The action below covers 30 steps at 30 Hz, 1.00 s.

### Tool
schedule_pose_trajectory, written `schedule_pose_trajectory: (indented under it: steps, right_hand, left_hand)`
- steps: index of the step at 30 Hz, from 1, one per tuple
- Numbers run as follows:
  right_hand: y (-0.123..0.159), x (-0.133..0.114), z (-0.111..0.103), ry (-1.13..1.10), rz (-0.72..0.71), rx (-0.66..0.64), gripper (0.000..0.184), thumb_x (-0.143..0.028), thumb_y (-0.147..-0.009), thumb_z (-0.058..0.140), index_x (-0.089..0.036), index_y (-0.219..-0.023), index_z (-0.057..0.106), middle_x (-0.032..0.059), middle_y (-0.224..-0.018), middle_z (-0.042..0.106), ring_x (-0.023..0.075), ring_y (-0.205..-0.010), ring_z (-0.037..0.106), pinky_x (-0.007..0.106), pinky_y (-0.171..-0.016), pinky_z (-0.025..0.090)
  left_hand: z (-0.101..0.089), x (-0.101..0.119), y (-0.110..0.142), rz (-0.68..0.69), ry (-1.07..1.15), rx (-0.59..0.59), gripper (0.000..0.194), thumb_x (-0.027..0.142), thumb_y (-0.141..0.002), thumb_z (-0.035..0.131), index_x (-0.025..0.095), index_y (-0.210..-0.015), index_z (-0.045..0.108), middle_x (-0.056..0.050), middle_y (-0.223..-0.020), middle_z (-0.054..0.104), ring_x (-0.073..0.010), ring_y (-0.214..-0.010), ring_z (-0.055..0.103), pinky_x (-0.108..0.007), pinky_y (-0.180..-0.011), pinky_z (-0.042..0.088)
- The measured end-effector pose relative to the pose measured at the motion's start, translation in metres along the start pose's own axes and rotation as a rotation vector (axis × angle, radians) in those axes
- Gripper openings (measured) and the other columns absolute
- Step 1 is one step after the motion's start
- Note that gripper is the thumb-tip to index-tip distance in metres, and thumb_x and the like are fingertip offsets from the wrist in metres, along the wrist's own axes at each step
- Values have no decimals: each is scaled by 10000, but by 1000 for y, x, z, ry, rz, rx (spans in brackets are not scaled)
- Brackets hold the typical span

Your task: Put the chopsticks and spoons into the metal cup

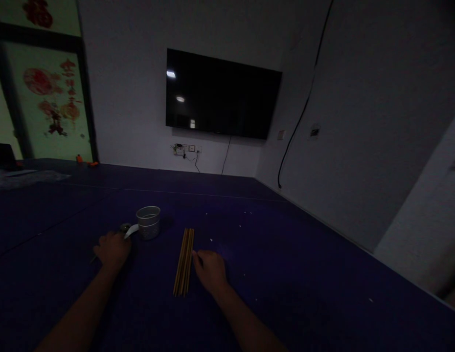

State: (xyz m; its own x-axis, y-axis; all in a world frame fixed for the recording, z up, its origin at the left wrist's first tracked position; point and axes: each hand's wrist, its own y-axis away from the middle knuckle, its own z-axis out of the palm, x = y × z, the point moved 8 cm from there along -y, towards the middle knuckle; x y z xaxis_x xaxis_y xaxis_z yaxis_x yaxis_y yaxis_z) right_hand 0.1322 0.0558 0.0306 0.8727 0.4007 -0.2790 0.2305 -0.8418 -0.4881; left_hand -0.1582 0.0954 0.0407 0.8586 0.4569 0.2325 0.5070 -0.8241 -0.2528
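My left hand (113, 249) is closed over spoons lying on the dark blue surface. A white spoon (131, 231) sticks out past its fingers toward the cup, and the rounded end of a metal spoon (125, 227) shows just beyond the knuckles. The handles are mostly hidden under the hand. Right beside the white spoon stands an upright perforated metal cup (148, 225). A bundle of brown chopsticks (183, 264) lies lengthwise in front of me. My right hand (212, 271) rests to their right with fingers curled, its fingertips at the bundle's edge and nothing visible inside it.
Small white scraps (211, 240) dot the blue surface (304, 293). A television (222, 93) hangs on the far wall, with sockets and cables below. A black cable (301, 117) runs down the right wall. Clear plastic sheeting (29, 179) and orange items (92, 164) lie far left.
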Motion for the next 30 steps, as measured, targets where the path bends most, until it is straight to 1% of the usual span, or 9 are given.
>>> schedule_pose_trajectory:
  steps: [4,10,17,20,23,25,27,29,30]
  right_hand:
    - [0,0,0,-11,-22,10,445,-339,-962,325,-182,-650,600,14,-649,637,104,-581,557,228,-525,256]
    - [0,0,0,-17,-17,9,457,-360,-959,310,-189,-645,595,10,-634,637,108,-559,557,242,-512,251]
    - [1,-4,-4,-20,-38,21,451,-347,-955,311,-189,-645,597,7,-637,638,110,-575,562,239,-517,261]
    - [1,-6,-6,-15,-48,36,445,-342,-955,314,-185,-655,602,12,-649,646,112,-582,569,240,-520,265]
    - [1,-7,-7,-19,-41,37,433,-331,-952,326,-183,-656,606,13,-645,647,108,-575,570,237,-519,267]
    - [1,-7,-7,-30,-39,35,427,-323,-950,334,-183,-651,605,12,-638,643,106,-570,570,232,-517,269]
    - [1,-7,-7,-40,-44,37,423,-319,-950,340,-184,-650,605,12,-639,643,106,-574,574,227,-520,274]
    - [1,-8,-8,-44,-48,42,425,-323,-950,339,-186,-651,607,14,-643,644,110,-580,577,226,-523,279]
    - [1,-8,-8,-44,-48,44,429,-326,-952,335,-188,-652,608,14,-643,643,112,-579,577,226,-524,280]
  left_hand:
    - [3,-2,-3,16,21,19,385,266,-825,342,120,-977,664,-209,-1017,630,-370,-1024,531,-458,-742,419]
    - [-1,-6,-7,6,74,40,339,264,-805,379,78,-839,660,-233,-936,636,-373,-955,559,-442,-676,438]
    - [-8,-31,-9,-227,312,62,355,306,-822,380,93,-900,653,-203,-901,635,-362,-914,573,-412,-625,448]
    - [-15,-41,-7,-281,405,155,430,317,-871,294,62,-1009,611,-197,-923,624,-331,-881,584,-375,-603,441]
    - [-30,-44,-1,-305,543,337,455,301,-906,220,47,-1103,541,-169,-1000,597,-286,-918,571,-352,-663,435]
    - [-41,-40,7,-310,637,450,447,313,-917,200,63,-1122,508,-143,-1003,582,-267,-917,560,-354,-694,426]
    - [-50,-29,18,-281,741,526,436,347,-920,200,84,-1111,490,-124,-973,574,-259,-892,555,-365,-706,421]
    - [-56,-7,32,-176,819,541,412,372,-918,207,115,-1079,485,-112,-957,572,-254,-892,546,-368,-717,422]
    - [-57,8,41,-99,848,516,391,382,-914,219,132,-1047,489,-103,-938,573,-248,-880,545,-363,-713,425]
